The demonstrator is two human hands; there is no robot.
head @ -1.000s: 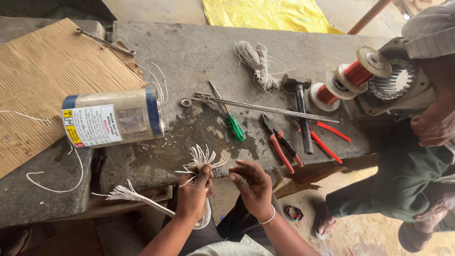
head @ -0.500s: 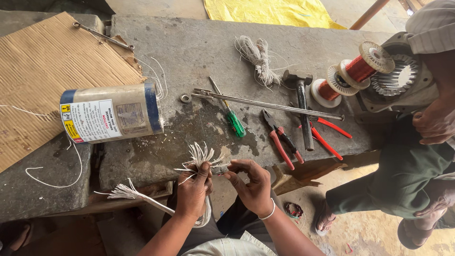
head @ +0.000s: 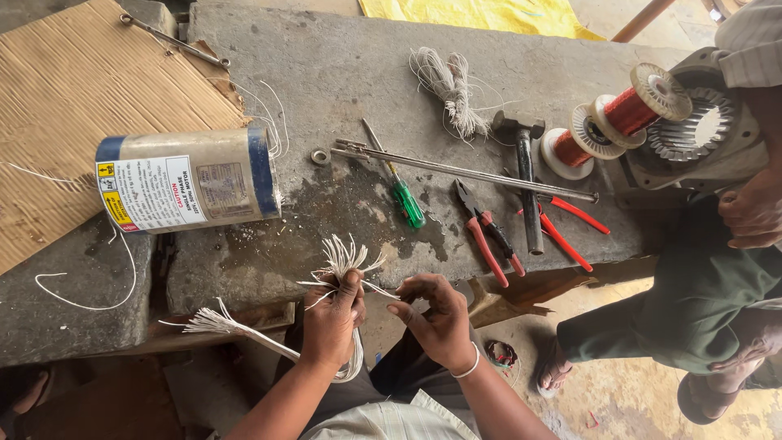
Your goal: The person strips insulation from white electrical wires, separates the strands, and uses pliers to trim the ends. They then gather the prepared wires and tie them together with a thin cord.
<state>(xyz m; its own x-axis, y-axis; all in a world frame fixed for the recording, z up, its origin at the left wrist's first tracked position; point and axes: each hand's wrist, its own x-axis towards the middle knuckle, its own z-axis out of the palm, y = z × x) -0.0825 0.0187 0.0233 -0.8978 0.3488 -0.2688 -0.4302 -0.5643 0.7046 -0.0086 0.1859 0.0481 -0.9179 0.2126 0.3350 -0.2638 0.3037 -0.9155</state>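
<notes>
White sleeve bundle (head: 342, 262): thin stiff strands, fanned out at the top, the rest looping down below the left hand (head: 332, 319), which is clenched around it. Right hand (head: 436, 318) just beside, fingertips pinching one strand. Green screwdriver (head: 405, 201) and red pliers (head: 486, 234) lie beyond the hands.

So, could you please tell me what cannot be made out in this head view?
- Strand tips between the right hand fingers: too small.
- Lower part of the white strands: hidden behind the left hand.
- Motor housing: partly covered by a co-worker's hand.
- Yellow sheet: cut off by the top edge.
</notes>
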